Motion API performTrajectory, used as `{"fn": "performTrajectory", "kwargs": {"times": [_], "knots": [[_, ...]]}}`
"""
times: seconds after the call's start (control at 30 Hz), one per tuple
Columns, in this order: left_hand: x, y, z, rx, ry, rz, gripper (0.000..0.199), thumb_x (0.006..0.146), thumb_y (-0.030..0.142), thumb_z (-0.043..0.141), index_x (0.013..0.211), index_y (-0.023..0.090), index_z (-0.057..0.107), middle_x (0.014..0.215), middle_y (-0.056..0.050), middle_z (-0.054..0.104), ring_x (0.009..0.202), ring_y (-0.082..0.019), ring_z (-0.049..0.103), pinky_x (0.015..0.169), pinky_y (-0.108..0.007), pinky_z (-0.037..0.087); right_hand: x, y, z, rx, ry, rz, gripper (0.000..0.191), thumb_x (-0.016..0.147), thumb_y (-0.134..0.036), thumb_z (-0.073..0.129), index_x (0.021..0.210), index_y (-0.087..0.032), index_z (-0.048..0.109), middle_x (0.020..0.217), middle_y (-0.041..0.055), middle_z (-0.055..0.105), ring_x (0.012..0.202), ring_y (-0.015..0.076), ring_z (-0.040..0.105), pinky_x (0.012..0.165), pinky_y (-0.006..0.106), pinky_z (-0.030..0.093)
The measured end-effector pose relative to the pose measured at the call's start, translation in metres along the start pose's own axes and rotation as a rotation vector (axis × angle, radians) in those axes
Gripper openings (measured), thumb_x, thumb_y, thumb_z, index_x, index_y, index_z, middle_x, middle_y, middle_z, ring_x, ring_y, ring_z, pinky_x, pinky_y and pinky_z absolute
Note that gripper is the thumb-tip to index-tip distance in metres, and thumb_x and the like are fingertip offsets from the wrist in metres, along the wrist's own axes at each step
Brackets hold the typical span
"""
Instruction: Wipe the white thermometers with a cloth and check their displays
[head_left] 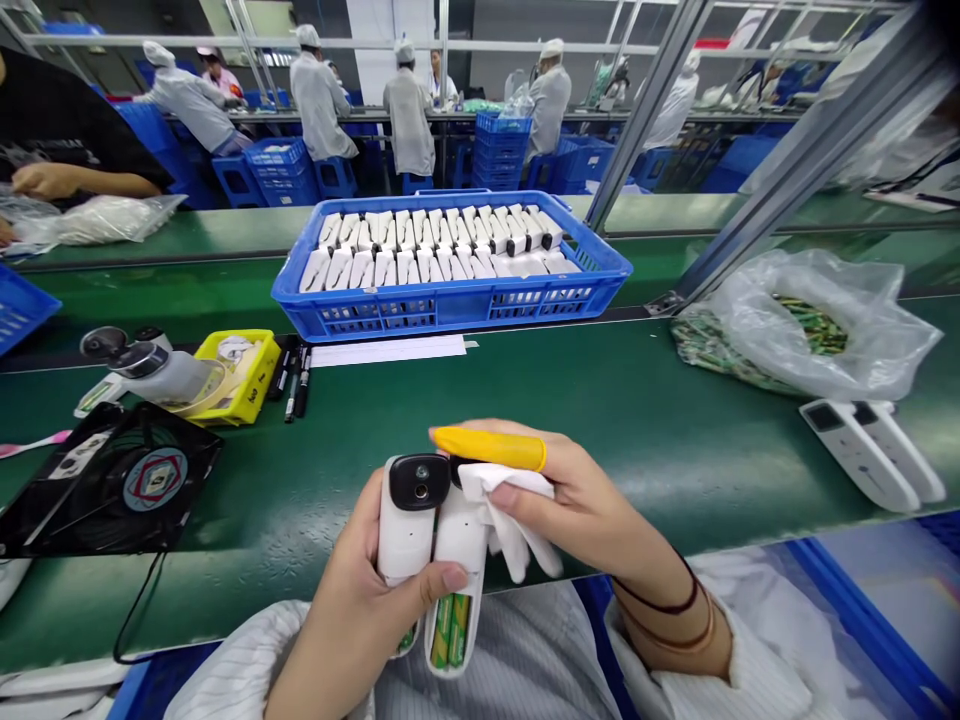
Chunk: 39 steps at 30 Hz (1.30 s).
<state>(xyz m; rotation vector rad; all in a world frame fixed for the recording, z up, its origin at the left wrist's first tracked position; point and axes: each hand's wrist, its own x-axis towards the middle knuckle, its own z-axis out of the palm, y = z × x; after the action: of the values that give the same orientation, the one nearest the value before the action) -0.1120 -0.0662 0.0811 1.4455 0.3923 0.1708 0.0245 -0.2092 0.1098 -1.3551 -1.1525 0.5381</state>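
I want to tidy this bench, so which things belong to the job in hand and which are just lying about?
Job in hand:
- two white devices, left hand
- white cloth, right hand
- probably the blue crate of similar devices

Seemingly just lying about:
- black fan
- black pens
- yellow tray

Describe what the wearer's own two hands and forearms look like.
The right hand has a yellow cover over its index finger, and two thin bands, one dark and one brown, circle that forearm. The left hand shows no glove or bands. Both sleeves are white and loose, bunched up the forearms.
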Motion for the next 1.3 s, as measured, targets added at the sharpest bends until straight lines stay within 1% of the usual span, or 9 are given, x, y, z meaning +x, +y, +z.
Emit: {"fn": "performTrajectory", "kwargs": {"times": [0.13, 0.27, 0.4, 0.57, 0.67, 0.83, 0.97, 1.2, 1.3], "knots": [[-0.001, -0.007, 0.001, 0.208, 0.064, 0.039, 0.052, 0.074, 0.031, 0.079, 0.119, 0.033, 0.054, 0.111, 0.004, 0.064, 0.1, -0.015, 0.061, 0.084, -0.02, 0.05, 0.0, 0.007, 0.016, -0.033, 0.248, 0.085, 0.021, 0.095, -0.024, 0.057, 0.111, -0.024, 0.071, 0.103, -0.001, 0.074, 0.088, 0.0131, 0.069, 0.075, 0.018, 0.053], [-0.003, -0.008, 0.003, 0.125, 0.003, -0.032, 0.052, 0.071, 0.035, 0.081, 0.117, 0.031, 0.056, 0.102, 0.003, 0.066, 0.09, -0.016, 0.064, 0.076, -0.02, 0.052, 0.006, 0.013, 0.016, 0.091, 0.415, 0.194, 0.022, 0.098, -0.032, 0.053, 0.097, -0.018, 0.07, 0.075, 0.0009, 0.075, 0.058, 0.0096, 0.066, 0.052, 0.014, 0.05], [-0.006, -0.005, 0.002, 0.036, -0.036, -0.043, 0.049, 0.069, 0.038, 0.082, 0.111, 0.027, 0.057, 0.097, 0.001, 0.068, 0.083, -0.016, 0.065, 0.069, -0.019, 0.053, 0.009, 0.018, 0.004, 0.388, 0.509, 0.161, 0.021, 0.099, -0.035, 0.053, 0.098, -0.019, 0.068, 0.072, 0.0011, 0.074, 0.061, 0.0125, 0.069, 0.057, 0.018, 0.056], [-0.005, -0.002, 0.0, 0.098, 0.04, -0.029, 0.05, 0.068, 0.041, 0.082, 0.109, 0.025, 0.059, 0.099, -0.001, 0.068, 0.084, -0.017, 0.065, 0.068, -0.02, 0.054, -0.003, 0.009, 0.0, 0.406, 0.518, -0.001, 0.02, 0.1, -0.034, 0.052, 0.1, -0.026, 0.07, 0.087, -0.0009, 0.074, 0.079, 0.0135, 0.07, 0.071, 0.021, 0.058], [-0.003, -0.001, 0.0, 0.087, 0.03, -0.041, 0.052, 0.068, 0.04, 0.082, 0.112, 0.024, 0.059, 0.102, -0.002, 0.068, 0.086, -0.018, 0.066, 0.069, -0.021, 0.055, -0.012, -0.001, 0.001, 0.305, 0.416, -0.012, 0.021, 0.1, -0.036, 0.053, 0.102, -0.026, 0.071, 0.103, 0.0002, 0.071, 0.094, 0.0152, 0.067, 0.079, 0.021, 0.056], [-0.004, -0.001, 0.004, 0.005, -0.007, -0.001, 0.046, 0.068, 0.032, 0.083, 0.107, 0.025, 0.059, 0.092, 0.001, 0.069, 0.08, -0.018, 0.067, 0.067, -0.022, 0.055, -0.015, -0.001, 0.006, -0.012, 0.113, -0.063, 0.024, 0.096, -0.029, 0.059, 0.119, -0.026, 0.067, 0.129, 0.0035, 0.06, 0.118, 0.0217, 0.056, 0.102, 0.033, 0.045], [-0.004, -0.004, 0.007, 0.036, 0.008, 0.009, 0.049, 0.072, 0.03, 0.08, 0.115, 0.027, 0.058, 0.106, 0.0, 0.069, 0.091, -0.018, 0.067, 0.074, -0.022, 0.055, -0.015, 0.013, 0.022, -0.175, 0.3, -0.051, 0.039, 0.088, -0.018, 0.067, 0.125, -0.029, 0.062, 0.114, 0.0019, 0.068, 0.103, 0.019, 0.065, 0.092, 0.031, 0.052], [-0.002, -0.013, 0.006, 0.315, 0.103, 0.152, 0.046, 0.081, 0.025, 0.069, 0.122, 0.034, 0.052, 0.119, 0.003, 0.065, 0.105, -0.016, 0.064, 0.082, -0.02, 0.053, -0.011, 0.019, 0.046, 0.079, 0.526, -0.019, 0.016, 0.092, -0.025, 0.063, 0.105, -0.026, 0.072, 0.1, 0.0007, 0.073, 0.089, 0.0164, 0.069, 0.081, 0.025, 0.054], [-0.005, -0.018, 0.008, 0.398, 0.134, 0.159, 0.042, 0.082, 0.029, 0.068, 0.122, 0.033, 0.054, 0.119, 0.001, 0.066, 0.102, -0.019, 0.066, 0.075, -0.022, 0.054, -0.009, 0.017, 0.05, 0.13, 0.621, 0.015, 0.022, 0.098, -0.034, 0.055, 0.098, -0.025, 0.074, 0.091, 0.0009, 0.075, 0.079, 0.0149, 0.068, 0.071, 0.023, 0.054]]}}
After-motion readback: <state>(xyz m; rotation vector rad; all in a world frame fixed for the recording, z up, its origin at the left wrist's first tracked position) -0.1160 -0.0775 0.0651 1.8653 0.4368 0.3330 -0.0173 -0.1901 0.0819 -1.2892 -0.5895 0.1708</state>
